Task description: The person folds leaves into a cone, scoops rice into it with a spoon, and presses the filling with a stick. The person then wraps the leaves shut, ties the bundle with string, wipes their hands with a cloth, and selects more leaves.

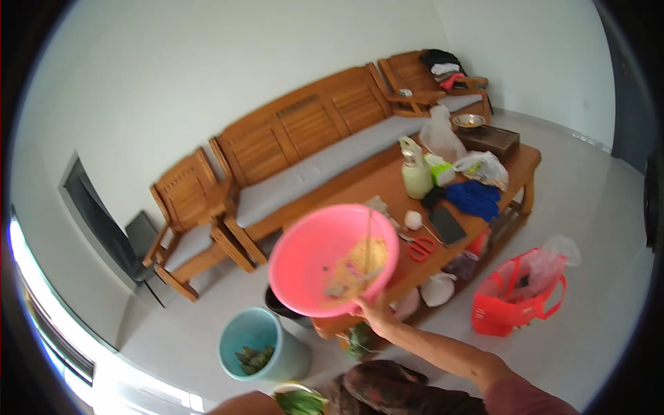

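My right hand (pixel 373 315) is closed on the near rim of a pink plastic basin (pixel 297 259). The basin is tilted towards me, above the near end of the wooden table. Inside it lies a yellowish grainy mass (pixel 370 256) with a thin stick-like utensil (pixel 369 232) across it; I cannot tell its exact kind. Only a bit of my left arm (pixel 245 404) shows at the bottom edge, and the hand itself is out of frame. Below the basin stands a light-blue bucket (pixel 294 356) with folded green leaf parcels (pixel 254 360) in it.
On the wooden table (pixel 377 187) are red-handled scissors (pixel 420 249), a phone-like dark slab (pixel 448 227), a pale jug (pixel 416 176) and blue cloth (pixel 474 200). A red bag (pixel 508 311) stands on the floor at right. Green leaves (pixel 301 401) fill a container near my knees. A wooden sofa (pixel 304 138) stands behind.
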### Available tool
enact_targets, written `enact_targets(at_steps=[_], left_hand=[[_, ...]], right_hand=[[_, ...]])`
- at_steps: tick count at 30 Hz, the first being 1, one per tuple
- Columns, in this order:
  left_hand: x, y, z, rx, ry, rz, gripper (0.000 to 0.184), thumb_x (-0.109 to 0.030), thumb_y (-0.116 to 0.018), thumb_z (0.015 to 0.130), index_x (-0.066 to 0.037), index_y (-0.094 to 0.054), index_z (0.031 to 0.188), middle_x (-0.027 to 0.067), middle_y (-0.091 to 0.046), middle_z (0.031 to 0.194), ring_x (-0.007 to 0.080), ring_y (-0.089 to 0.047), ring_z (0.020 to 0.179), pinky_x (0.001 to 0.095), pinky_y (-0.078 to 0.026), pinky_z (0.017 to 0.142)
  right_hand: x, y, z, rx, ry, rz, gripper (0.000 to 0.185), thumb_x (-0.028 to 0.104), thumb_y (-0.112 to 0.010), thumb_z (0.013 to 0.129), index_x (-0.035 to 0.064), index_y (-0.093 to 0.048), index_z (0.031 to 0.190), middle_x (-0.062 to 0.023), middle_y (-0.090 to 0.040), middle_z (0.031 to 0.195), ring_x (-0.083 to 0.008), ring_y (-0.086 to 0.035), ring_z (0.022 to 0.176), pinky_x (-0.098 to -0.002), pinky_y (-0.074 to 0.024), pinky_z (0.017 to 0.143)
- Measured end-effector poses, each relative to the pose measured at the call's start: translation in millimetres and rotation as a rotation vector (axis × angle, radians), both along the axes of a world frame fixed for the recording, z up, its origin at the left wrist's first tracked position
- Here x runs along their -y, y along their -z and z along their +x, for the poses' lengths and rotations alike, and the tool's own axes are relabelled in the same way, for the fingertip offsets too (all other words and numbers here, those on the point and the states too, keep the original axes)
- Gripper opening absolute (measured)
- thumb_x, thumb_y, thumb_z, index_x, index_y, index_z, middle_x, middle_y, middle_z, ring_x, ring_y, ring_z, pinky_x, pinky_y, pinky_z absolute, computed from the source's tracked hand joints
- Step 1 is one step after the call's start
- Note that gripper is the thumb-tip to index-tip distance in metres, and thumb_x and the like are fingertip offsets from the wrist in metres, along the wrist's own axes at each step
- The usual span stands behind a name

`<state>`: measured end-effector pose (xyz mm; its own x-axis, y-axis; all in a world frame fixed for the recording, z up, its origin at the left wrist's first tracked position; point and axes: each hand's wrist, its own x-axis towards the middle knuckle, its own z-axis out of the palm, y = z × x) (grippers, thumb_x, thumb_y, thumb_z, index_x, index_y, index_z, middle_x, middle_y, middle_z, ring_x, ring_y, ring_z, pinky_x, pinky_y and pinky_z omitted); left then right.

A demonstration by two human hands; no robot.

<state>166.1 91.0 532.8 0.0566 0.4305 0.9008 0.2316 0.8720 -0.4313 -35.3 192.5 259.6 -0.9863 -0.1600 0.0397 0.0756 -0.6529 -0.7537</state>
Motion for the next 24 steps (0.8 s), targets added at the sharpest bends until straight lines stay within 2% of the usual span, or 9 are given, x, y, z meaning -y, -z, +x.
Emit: enact_targets(at_steps=[6,8,11,13,17,18,19,22,24], left_hand=[[-15.8,-9.1,-13.3,0.054,0.003,-0.026,0.056,-0.028,-0.058,0.075,0.000,-0.040,0.121,0.0137,-0.043,0.120,0.0240,-0.046,0.105,0.0368,-0.036,0.092],[-18.1,-14.7,-16.9,0.060,0.028,-0.048,0.056,-0.028,-0.058,0.075,0.000,-0.041,0.120,0.0139,-0.044,0.119,0.0240,-0.047,0.104,0.0367,-0.037,0.092],[-18.0,-19.7,-22.0,0.045,0.088,-0.046,0.055,-0.027,-0.058,0.074,0.000,-0.043,0.120,0.0143,-0.045,0.119,0.0240,-0.049,0.103,0.0365,-0.038,0.091],[-14.9,-15.9,-26.4,0.061,0.155,0.005,0.054,-0.027,-0.058,0.074,0.000,-0.044,0.119,0.0146,-0.046,0.119,0.0241,-0.050,0.103,0.0364,-0.039,0.091],[11.0,54.0,-66.6,0.374,0.125,0.530,0.053,-0.026,-0.059,0.074,0.001,-0.046,0.119,0.0151,-0.048,0.118,0.0241,-0.052,0.101,0.0361,-0.040,0.090],[27.3,96.5,-83.7,0.497,0.050,0.647,0.059,-0.006,-0.073,0.060,0.002,-0.050,0.113,0.0185,-0.047,0.121,0.0307,-0.045,0.113,0.0360,-0.039,0.090],[29.2,114.5,-98.5,0.721,-0.156,0.566,0.065,-0.017,-0.078,0.059,-0.003,-0.052,0.116,0.0199,-0.042,0.128,0.0366,-0.037,0.120,0.0438,-0.035,0.094],[58.7,187.3,-120.4,1.156,-0.159,0.366,0.061,-0.023,-0.079,0.058,-0.009,-0.057,0.113,0.0168,-0.039,0.131,0.0364,-0.026,0.127,0.0478,-0.032,0.097],[59.0,211.3,-125.4,1.154,-0.149,0.442,0.051,-0.016,-0.078,0.058,-0.009,-0.060,0.106,0.0166,-0.043,0.127,0.0385,-0.030,0.124,0.0464,-0.034,0.097]], right_hand=[[-41.5,-12.1,13.8,0.059,-0.294,-0.036,0.065,0.010,-0.068,0.076,0.0066,-0.027,0.126,-0.0169,-0.050,0.109,-0.0200,-0.062,0.078,-0.0286,-0.0543,0.067],[-68.6,-12.1,10.1,0.053,-0.406,0.120,0.072,0.010,-0.068,0.075,0.0048,-0.021,0.129,-0.0218,-0.048,0.112,-0.0214,-0.063,0.081,-0.0273,-0.0533,0.068],[-104.1,25.0,-52.6,-0.235,-0.053,0.407,0.044,-0.007,-0.053,0.074,0.0009,-0.037,0.114,-0.0137,-0.053,0.092,-0.0186,-0.062,0.066,-0.0266,-0.0510,0.052],[-119.2,35.7,-124.1,-0.485,0.324,0.797,0.038,-0.012,-0.046,0.072,0.0036,-0.044,0.106,-0.0067,-0.054,0.081,-0.0139,-0.058,0.064,-0.0254,-0.0449,0.049],[-112.8,26.0,-243.8,-1.072,0.473,1.187,0.040,0.004,-0.059,0.075,0.0047,-0.046,0.113,-0.0153,-0.055,0.094,-0.0291,-0.056,0.087,-0.0354,-0.0458,0.074],[-102.1,34.0,-269.0,-1.152,0.455,1.239,0.042,0.010,-0.061,0.076,0.0047,-0.047,0.115,-0.0179,-0.055,0.100,-0.0311,-0.055,0.093,-0.0358,-0.0447,0.080],[-93.2,33.7,-279.5,-1.011,0.306,1.386,0.054,0.017,-0.059,0.079,0.0119,-0.038,0.129,-0.0188,-0.034,0.129,-0.0360,-0.040,0.115,-0.0413,-0.0367,0.092],[-79.2,37.0,-306.1,-0.773,-0.046,1.102,0.054,0.025,-0.060,0.077,0.0140,-0.041,0.127,-0.0176,-0.046,0.116,-0.0341,-0.045,0.111,-0.0391,-0.0369,0.093],[-68.8,21.4,-302.5,-0.518,-0.113,0.919,0.047,0.026,-0.061,0.076,0.0141,-0.048,0.119,-0.0165,-0.058,0.100,-0.0324,-0.053,0.102,-0.0378,-0.0402,0.088]])
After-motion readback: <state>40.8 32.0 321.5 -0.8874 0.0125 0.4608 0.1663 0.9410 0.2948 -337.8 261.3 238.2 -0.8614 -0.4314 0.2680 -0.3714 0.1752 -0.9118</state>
